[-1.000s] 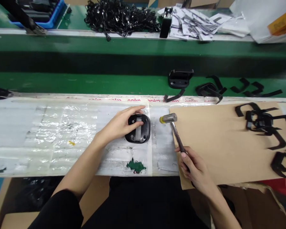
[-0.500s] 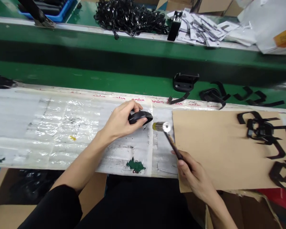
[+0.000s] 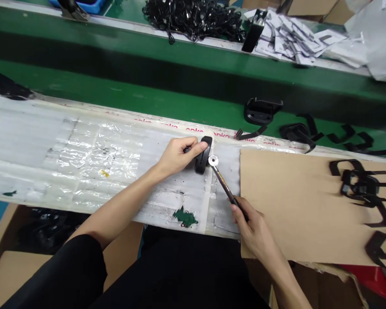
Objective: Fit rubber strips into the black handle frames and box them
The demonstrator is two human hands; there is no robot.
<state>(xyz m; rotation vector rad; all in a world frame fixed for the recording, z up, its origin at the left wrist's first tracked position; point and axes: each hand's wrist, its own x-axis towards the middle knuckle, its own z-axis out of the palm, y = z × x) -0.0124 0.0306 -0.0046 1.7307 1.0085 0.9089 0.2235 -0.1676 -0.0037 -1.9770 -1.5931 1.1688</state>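
My left hand (image 3: 182, 153) is closed on a black plastic part (image 3: 203, 159), held upright on its edge over the plastic-covered bench, thumb across its face. My right hand (image 3: 252, 221) is wrapped round the dark handle of a hammer (image 3: 223, 182). The hammer's round metal head (image 3: 213, 161) is right beside the right face of the black part; whether they touch I cannot tell. Behind the hands, a black bracket (image 3: 260, 112) and a thin bent black strip (image 3: 252, 134) lie at the bench's back edge.
A cardboard sheet (image 3: 292, 206) to the right carries several black brackets (image 3: 360, 186). More bent black strips lie along the green ledge (image 3: 141, 92). On the shelf above are a heap of black cables (image 3: 196, 21) and a pile of white cards (image 3: 292, 38). Below the bench stands an open carton (image 3: 321, 283).
The black part has turned from lying nearly flat to standing on edge. The hammer head has come left, up against or close to it. The whole view has shifted slightly.
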